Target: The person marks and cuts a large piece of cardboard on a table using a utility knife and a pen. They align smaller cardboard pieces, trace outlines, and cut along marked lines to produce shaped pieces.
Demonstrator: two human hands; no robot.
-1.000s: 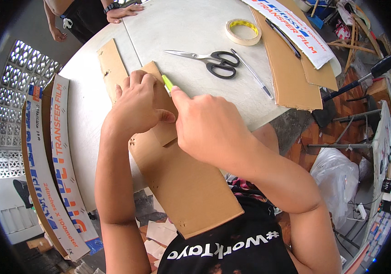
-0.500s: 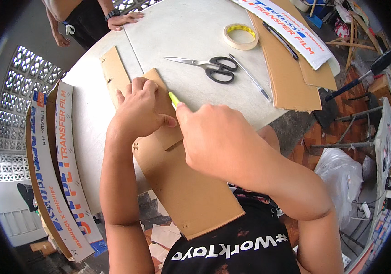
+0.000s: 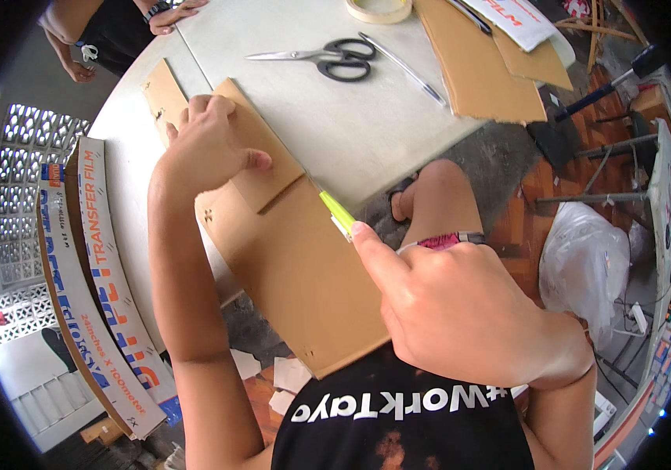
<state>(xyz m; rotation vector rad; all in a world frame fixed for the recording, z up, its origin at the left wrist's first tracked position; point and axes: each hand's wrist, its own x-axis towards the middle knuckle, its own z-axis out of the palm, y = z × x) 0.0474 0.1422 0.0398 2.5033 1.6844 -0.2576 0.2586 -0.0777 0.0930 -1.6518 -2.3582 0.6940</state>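
My right hand (image 3: 461, 305) is closed around a yellow-green utility knife (image 3: 339, 211), with the index finger stretched along its back. The blade tip meets the right edge of a long brown cardboard strip (image 3: 304, 274), just below the corner of a smaller cardboard piece (image 3: 277, 168) lying on top of it. Pressing down on that smaller piece is my left hand (image 3: 202, 149), its thumb and fingers spread. The strip runs from the table top over the near edge toward my lap.
Black-handled scissors (image 3: 328, 57), a pen (image 3: 406, 70) and a tape roll (image 3: 380, 8) lie on the white table (image 3: 281, 94). Cardboard sheets (image 3: 484, 86) rest at its right corner. A long printed box (image 3: 89, 298) stands at left. Another person's hand (image 3: 175, 16) touches the far edge.
My right hand has drawn the knife down toward me along the cardboard's right edge, past the smaller piece's corner. My left hand keeps pressing the smaller piece. The whole view has shifted.
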